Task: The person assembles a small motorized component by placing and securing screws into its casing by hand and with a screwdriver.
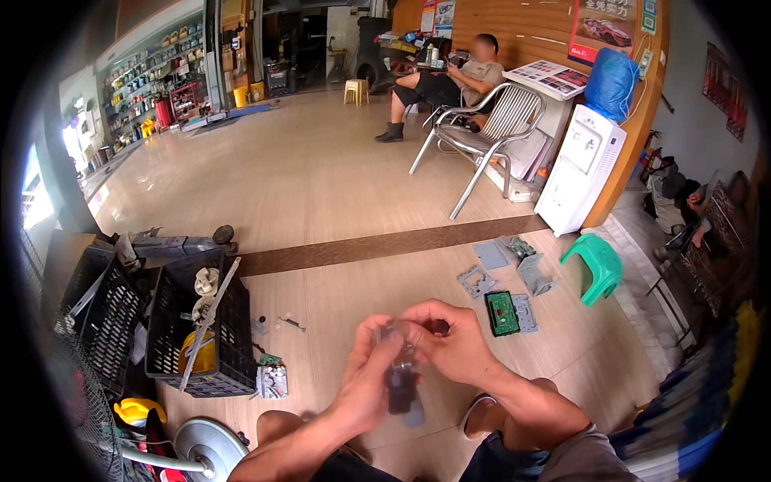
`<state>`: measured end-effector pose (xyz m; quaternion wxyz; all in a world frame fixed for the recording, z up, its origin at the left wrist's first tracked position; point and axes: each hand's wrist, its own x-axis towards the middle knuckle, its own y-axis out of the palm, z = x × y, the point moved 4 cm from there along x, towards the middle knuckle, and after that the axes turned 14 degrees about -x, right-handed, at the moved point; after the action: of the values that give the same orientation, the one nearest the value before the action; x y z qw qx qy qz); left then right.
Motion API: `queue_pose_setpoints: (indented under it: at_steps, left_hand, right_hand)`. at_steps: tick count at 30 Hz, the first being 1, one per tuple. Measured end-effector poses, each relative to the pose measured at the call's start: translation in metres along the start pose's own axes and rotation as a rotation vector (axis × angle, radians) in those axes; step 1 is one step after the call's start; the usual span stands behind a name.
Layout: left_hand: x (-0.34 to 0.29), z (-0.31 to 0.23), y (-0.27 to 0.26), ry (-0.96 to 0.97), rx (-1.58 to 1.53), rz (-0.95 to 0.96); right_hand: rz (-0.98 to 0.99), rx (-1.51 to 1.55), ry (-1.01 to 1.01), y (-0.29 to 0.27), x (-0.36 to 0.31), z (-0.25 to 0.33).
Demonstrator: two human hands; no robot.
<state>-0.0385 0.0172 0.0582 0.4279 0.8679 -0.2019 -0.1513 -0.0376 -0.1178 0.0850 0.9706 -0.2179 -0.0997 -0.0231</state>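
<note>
Both hands meet above the floor in front of my knees. My left hand [371, 371] is closed round a small see-through item with dark parts [400, 386], which looks like a clear plastic bag, though blur hides its exact kind. At its upper end, the fingers of my right hand [458, 345] are pinched together, touching it. To the right of my hands lies a green circuit board [502, 313] in a dark frame, beside a grey plastic panel [524, 312]. Farther off are grey housing pieces [536, 274] and a flat grey plate [491, 255].
Black plastic crates [229, 345] with scrap parts stand at left, near a round metal fan base [210, 450]. Small electronic parts [271, 381] lie beside them. A green stool [594, 267], a white water dispenser [580, 165] and a metal chair [490, 136] are at right; a person [474, 76] sits behind.
</note>
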Motion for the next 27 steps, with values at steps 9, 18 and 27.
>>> queue_pose_setpoints:
  at_steps: [9, 18, 27]
  left_hand:
    - [0.010, 0.006, -0.033, -0.139, -0.044, -0.039]
    - [0.016, -0.005, -0.035, -0.096, -0.178, -0.014]
    - [0.025, -0.001, -0.046, -0.080, -0.147, -0.128]
  right_hand:
    - [0.093, 0.090, -0.052, 0.015, -0.004, -0.011]
    - [0.105, 0.072, -0.034, 0.023, 0.006, 0.007]
    - [0.075, 0.016, -0.016, 0.030, 0.013, 0.000]
